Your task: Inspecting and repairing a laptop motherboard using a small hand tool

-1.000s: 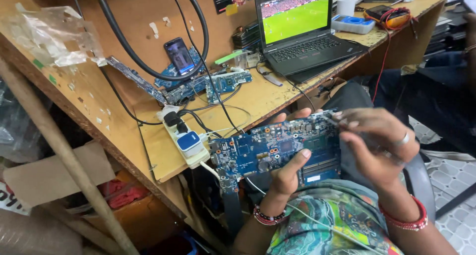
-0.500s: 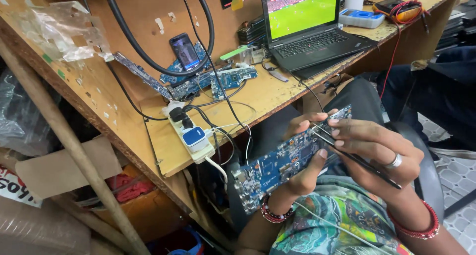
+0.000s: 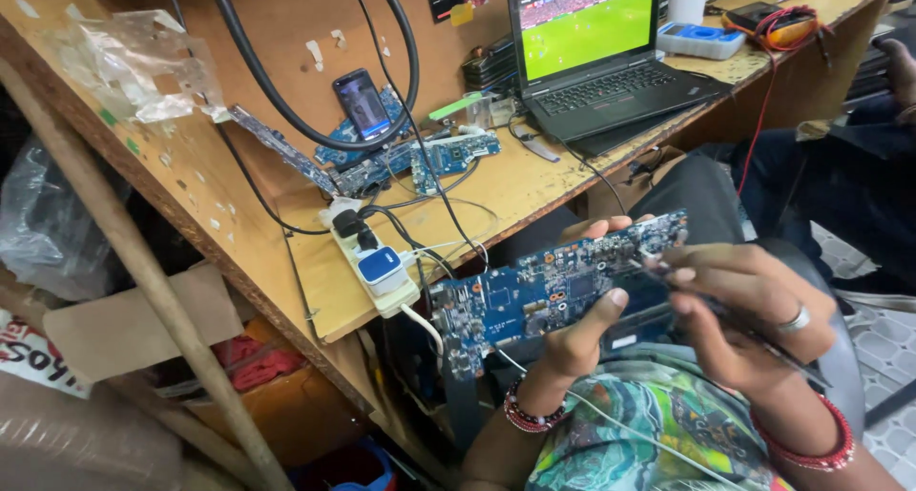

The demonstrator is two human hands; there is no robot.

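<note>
Over lap | left hand (image 3: 572, 334) grips circuit board (image 3: 553, 291) (tilted) | right hand (image 3: 749, 314) pinches tweezers (image 3: 725, 310)

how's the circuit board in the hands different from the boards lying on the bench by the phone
The held circuit board is off the bench, gripped from below by the left hand, with the right hand putting a thin tool to it; the bench boards lie flat on the wooden bench, untouched. The held one is a single board; those on the bench are several overlapping pieces with cables across them. All are blue, with small components.
</note>
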